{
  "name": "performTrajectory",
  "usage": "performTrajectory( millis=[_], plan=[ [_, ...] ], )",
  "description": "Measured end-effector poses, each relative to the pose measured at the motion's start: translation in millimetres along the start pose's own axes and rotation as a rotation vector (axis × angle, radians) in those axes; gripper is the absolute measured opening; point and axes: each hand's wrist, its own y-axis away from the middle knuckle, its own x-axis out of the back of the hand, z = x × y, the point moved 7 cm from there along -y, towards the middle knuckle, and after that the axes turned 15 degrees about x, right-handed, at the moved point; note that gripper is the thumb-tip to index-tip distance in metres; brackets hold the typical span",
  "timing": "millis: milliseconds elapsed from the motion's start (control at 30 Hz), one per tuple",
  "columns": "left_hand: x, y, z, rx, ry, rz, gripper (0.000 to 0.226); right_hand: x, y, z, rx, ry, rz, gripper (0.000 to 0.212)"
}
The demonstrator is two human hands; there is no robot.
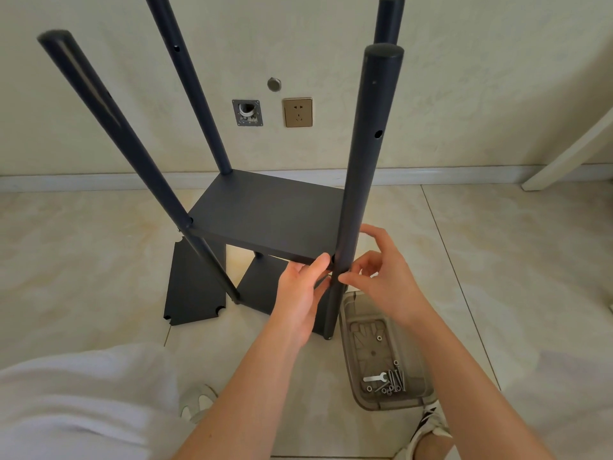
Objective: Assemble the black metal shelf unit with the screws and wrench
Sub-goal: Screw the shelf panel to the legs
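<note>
Your left hand (300, 290) reaches up from 6 o'clock, the forearm running straight towards the black shelf unit (265, 214), palm turned to the right. Its fingers are almost straight and a little apart. The thumb lies up against the front edge of the middle shelf (262, 207) at its near right corner, and the fingertips below it touch the near right post (365, 161). That hand is spread, pressing rather than gripping.

Your right hand (381, 280) comes in from 4 o'clock, wrist bent, palm facing left. Its lowest digit touches the same post just under the shelf corner. The next finger curls above it, and the remaining fingers fan upward, off the metal. Your fingers hide the spot, so I cannot tell whether those two digits pinch something small against the post.

The unit stands upright on the tiled floor (497, 260) in front of the wall. Four round posts rise from it, with the middle shelf between them and a lower shelf (258, 290) beneath. A loose panel (195, 287) with notched corners rests on the floor at 8 o'clock of the unit, behind the near left post. At 5 o'clock, just beside the foot of the near right post, a clear plastic tray (346, 333) holds the screws (396, 380), the flat wrench (374, 378) and some small rings (379, 337). A gold wall socket (297, 112) sits at 12 o'clock; any marking on it is too small to read.
</note>
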Motion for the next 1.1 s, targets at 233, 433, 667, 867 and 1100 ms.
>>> performTrajectory(
  millis=[233, 433, 667, 867, 1100],
  plan=[
    [5, 3, 1, 0.066, -0.156, 0.064, 0.02, -5, -18, 6, -0.027, -0.079, -0.218, 0.06],
    [15, 28, 29, -0.23, -0.854, 0.37, 0.021, 1, -28, 17, -0.122, -0.193, -0.242, 0.062],
    [-31, 52, 45, -0.79, -1.365, 0.46, 0.053, 0, -29, 13, -0.09, -0.26, -0.262, 0.056],
    [-36, 43, 56, -0.894, -1.428, 0.478, 0.046, 0, -27, 12, -0.101, -0.253, -0.26, 0.056],
    [-38, 37, 55, -0.91, -1.348, 0.352, 0.048, -3, -13, 18, -0.34, -0.572, -0.224, 0.048]
  ],
)
